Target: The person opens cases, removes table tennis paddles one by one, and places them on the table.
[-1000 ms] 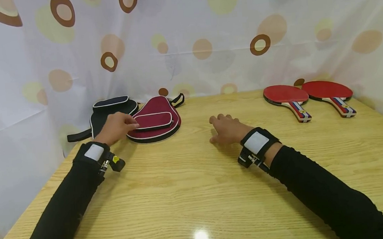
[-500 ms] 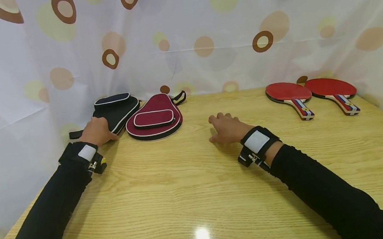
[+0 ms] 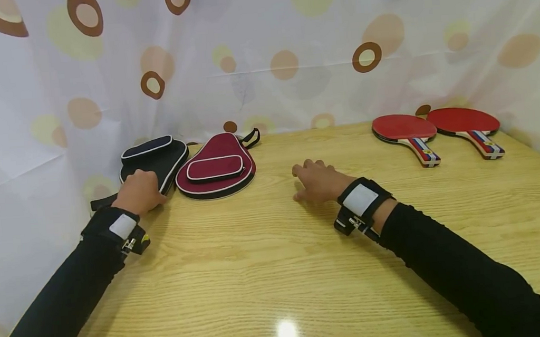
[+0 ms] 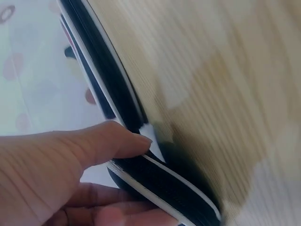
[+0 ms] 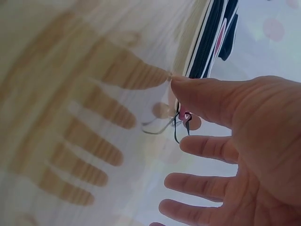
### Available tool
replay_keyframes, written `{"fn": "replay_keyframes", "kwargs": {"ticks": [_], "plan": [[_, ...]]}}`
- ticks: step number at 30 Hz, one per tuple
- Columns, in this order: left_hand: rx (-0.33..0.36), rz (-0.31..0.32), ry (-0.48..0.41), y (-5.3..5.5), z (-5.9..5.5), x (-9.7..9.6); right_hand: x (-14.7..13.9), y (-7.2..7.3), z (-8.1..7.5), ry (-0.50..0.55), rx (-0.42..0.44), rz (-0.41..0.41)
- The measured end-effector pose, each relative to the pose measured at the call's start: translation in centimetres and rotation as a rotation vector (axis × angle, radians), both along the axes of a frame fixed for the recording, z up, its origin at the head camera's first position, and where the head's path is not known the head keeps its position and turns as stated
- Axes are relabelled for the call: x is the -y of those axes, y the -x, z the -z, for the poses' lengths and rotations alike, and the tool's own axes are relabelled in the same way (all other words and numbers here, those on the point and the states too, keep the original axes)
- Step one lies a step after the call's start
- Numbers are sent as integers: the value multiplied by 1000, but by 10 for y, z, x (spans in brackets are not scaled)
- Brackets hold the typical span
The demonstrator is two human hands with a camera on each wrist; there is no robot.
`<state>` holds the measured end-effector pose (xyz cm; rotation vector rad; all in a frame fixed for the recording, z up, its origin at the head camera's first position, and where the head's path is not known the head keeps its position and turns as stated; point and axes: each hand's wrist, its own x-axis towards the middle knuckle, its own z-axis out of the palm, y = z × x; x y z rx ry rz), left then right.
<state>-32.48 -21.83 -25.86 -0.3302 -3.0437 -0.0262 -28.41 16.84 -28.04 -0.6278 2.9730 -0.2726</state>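
Observation:
My left hand [image 3: 137,192] grips the near edge of a black table tennis bat case [image 3: 155,161] with white piping, at the table's back left. In the left wrist view the thumb [image 4: 134,143] lies on one side of the case's rim [image 4: 164,181] and the fingers on the other. A maroon bat case [image 3: 217,167] with a front pocket and a wrist loop lies just right of it. My right hand [image 3: 318,181] holds nothing; its fingers are spread low over the middle of the table, and the right wrist view shows their reflection.
Two red table tennis bats [image 3: 405,127] [image 3: 463,120] lie side by side at the back right, handles towards me. A patterned white curtain [image 3: 260,47] hangs behind the wooden table [image 3: 239,266] and down both sides.
My left hand has gone left from beside the maroon case and taken hold of the black case, which has shifted slightly left. The right hand has stayed in place.

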Motion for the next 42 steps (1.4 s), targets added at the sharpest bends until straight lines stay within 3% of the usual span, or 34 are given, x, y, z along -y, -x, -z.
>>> {"fn": "replay_keyframes", "kwargs": {"ticks": [9, 19, 23, 28, 33, 38, 42], "plan": [[18, 10, -22, -25, -1, -17, 1, 0, 0, -11, -9, -15], [119, -47, -48, -63, -7, -30, 4, -1, 1, -16, -13, -15], [113, -59, -60, -81, -5, -33, 6, -2, 0, -17, -6, -12], [67, -24, -27, -108, 2, -41, 7, -2, 0, -16, 3, -10], [7, 22, 28, -140, 8, -62, 9, -2, 0, -14, -2, -8], [-153, 73, 122, -162, 18, -81, 11, -3, -1, -28, -11, -20], [-293, 81, 176, -168, 26, -85, 12, -4, -1, -35, -14, -20]]}}
